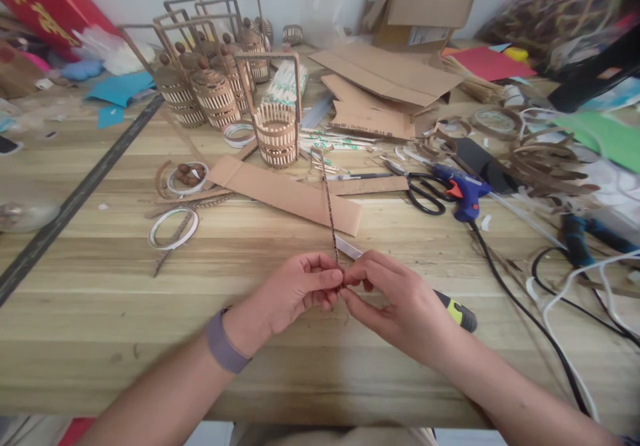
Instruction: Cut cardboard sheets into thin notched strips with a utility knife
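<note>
A thin strip of corrugated cardboard (330, 216) stands edge-on, running away from me from between my fingers. My left hand (307, 283) pinches its near end between thumb and fingers. Against the same end, the fingertips of my right hand (393, 299) press together, touching the left fingertips. Part of the strip's end is hidden by the fingers. Under my right hand lies a utility knife with a green and black handle (457, 311), its blade part (349, 248) showing beyond the hand. A flat cardboard piece (290, 193) lies just past the strip.
Beyond stand a small slatted basket with a tall handle (277, 141) and several lidded ones (215, 96). To the right are black-handled scissors (427, 193), a blue glue gun (465, 189) and cables (520, 329). Tape rolls (174, 228) lie left; cardboard sheets (390, 76) are stacked behind.
</note>
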`<state>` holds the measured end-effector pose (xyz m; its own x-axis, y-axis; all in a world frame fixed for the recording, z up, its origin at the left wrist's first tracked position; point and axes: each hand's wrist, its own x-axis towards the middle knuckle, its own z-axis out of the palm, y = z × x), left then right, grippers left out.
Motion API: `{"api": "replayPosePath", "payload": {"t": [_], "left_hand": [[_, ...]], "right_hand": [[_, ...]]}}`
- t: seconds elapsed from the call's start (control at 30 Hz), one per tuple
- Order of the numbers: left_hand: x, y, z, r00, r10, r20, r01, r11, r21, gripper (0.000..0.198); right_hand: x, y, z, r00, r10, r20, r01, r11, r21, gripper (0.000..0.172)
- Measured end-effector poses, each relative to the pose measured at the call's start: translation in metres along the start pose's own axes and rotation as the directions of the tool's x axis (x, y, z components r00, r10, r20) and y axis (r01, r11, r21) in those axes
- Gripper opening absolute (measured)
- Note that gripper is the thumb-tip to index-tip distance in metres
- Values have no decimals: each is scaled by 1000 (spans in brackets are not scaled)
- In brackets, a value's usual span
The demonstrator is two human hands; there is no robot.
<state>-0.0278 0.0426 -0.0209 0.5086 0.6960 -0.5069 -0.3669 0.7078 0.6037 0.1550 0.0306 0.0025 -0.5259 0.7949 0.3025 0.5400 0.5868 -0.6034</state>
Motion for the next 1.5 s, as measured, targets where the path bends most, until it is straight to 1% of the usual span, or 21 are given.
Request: {"api": "replayPosePath", "payload": {"t": [0.17,0.3,0.4,0.47,0.6,0.8,1.0,1.13,1.3,1.5], "left_hand": [[2,-3,-2,1000,23,2,-23,1000,21,49],[2,-5,-2,999,51,-2,-51,998,28,48],[2,-7,-1,997,82,-7,-82,996,34,47],[2,-9,0,995,98,-21,-98,995,35,47],[1,-11,2,992,116,-41,-115,992,47,48],[1,-13,5,986,139,-93,-134,989,62,47],[0,-13,8,982,141,-127,-134,989,62,49],[-1,-13,8,982,136,-129,-127,989,71,50],[-1,-14,7,983,134,-129,-127,990,60,50],[-2,-14,9,981,140,-136,-133,989,64,49]], "right_hand": [[1,0,-1,1000,16,-6,-16,999,30,12],[1,-1,-1,997,76,17,-77,995,55,12],[0,-4,0,991,133,5,-133,989,71,12],[1,-5,1,983,182,11,-183,980,81,13],[2,-7,2,957,284,61,-289,952,101,12],[3,-7,2,922,372,104,-383,918,106,13],[4,-5,2,906,398,143,-416,901,125,12],[4,-4,2,897,415,153,-436,887,151,11],[5,-3,2,872,447,200,-484,849,210,15],[4,-2,4,869,450,204,-489,845,216,11]]}}
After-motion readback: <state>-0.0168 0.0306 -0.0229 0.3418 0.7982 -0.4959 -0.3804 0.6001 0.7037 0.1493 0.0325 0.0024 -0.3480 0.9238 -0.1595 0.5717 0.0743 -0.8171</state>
